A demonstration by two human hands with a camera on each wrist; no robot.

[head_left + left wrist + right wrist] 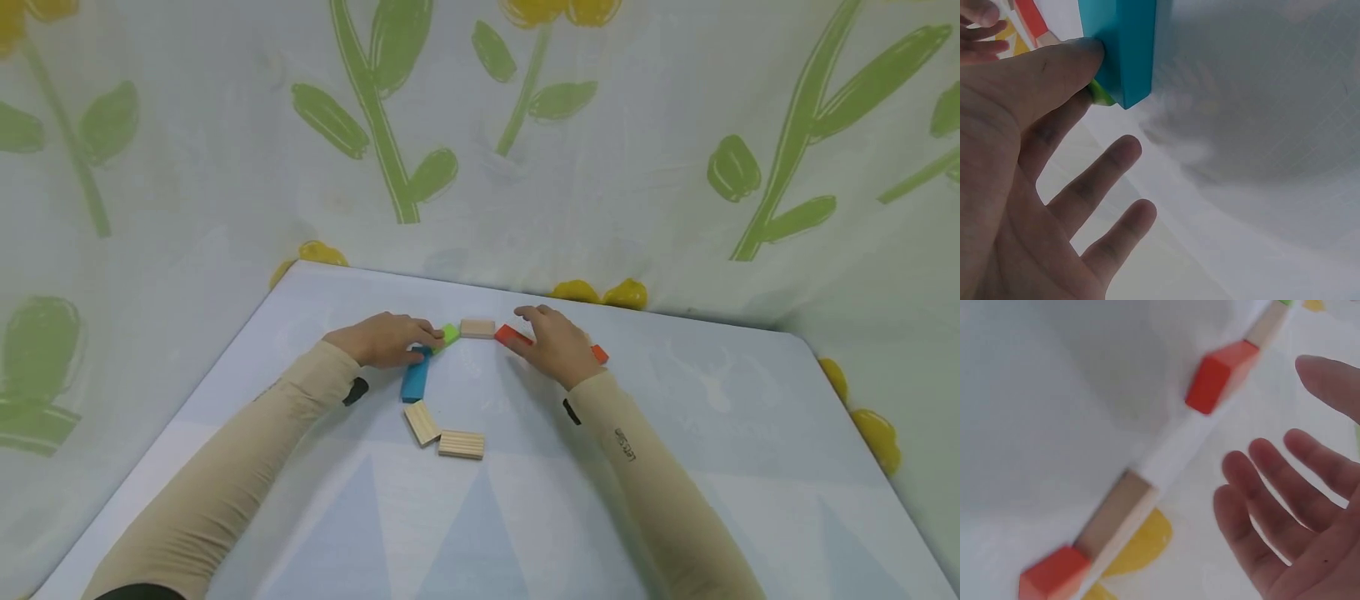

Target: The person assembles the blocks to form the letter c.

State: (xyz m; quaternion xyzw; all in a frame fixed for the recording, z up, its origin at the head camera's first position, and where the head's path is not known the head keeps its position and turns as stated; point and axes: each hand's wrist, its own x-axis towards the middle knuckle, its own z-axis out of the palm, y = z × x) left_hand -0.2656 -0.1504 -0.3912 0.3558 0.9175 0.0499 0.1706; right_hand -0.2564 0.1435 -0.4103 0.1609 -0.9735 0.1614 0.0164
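Observation:
Several small blocks form an open curve on the table. My left hand holds the far end of the blue block. In the left wrist view the thumb lies against the blue block. The left index fingertip is hidden beside the green block, while the other left fingers extend freely. Over the right part of the curve is my right hand, near a red block. In the right wrist view its loosely bent fingers hold nothing and stand apart from the red block.
A plain wooden block lies between the green and red ones. Two more, a tilted block and a level block, form the near end. Farther right is another red block. A flowered curtain hangs behind the table.

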